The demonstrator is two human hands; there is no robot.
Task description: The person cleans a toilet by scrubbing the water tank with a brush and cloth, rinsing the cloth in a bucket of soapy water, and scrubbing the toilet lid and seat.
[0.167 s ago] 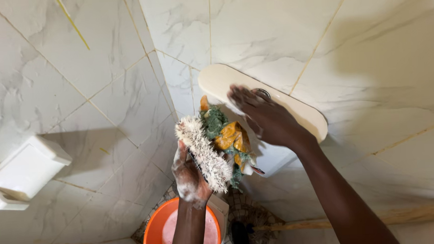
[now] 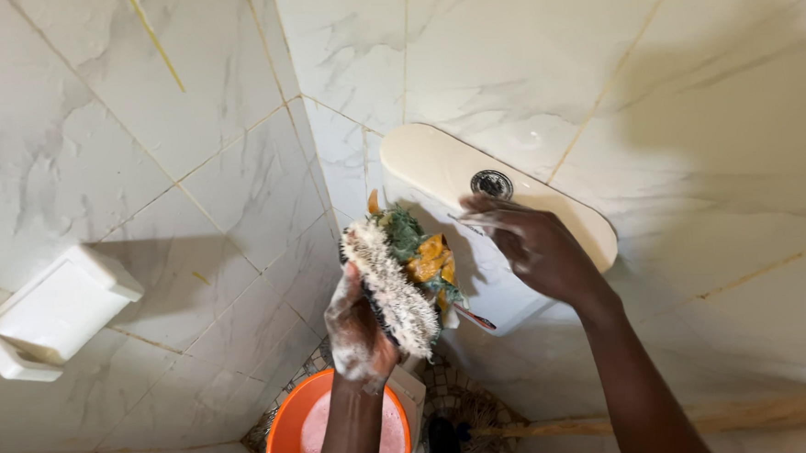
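Scrub brush (image 2: 390,287) is clenched in the soapy left hand (image 2: 358,334); right hand (image 2: 537,247) fingers (image 2: 487,222) spread loosely on the cistern lid (image 2: 437,165).

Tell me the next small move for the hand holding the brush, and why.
Probably bring the left hand with the soapy scrub brush up onto the cistern lid. The bristles are lathered and hang just beside the tank, while the right hand rests at the lid's edge below the flush button, so the top looks free for scrubbing.
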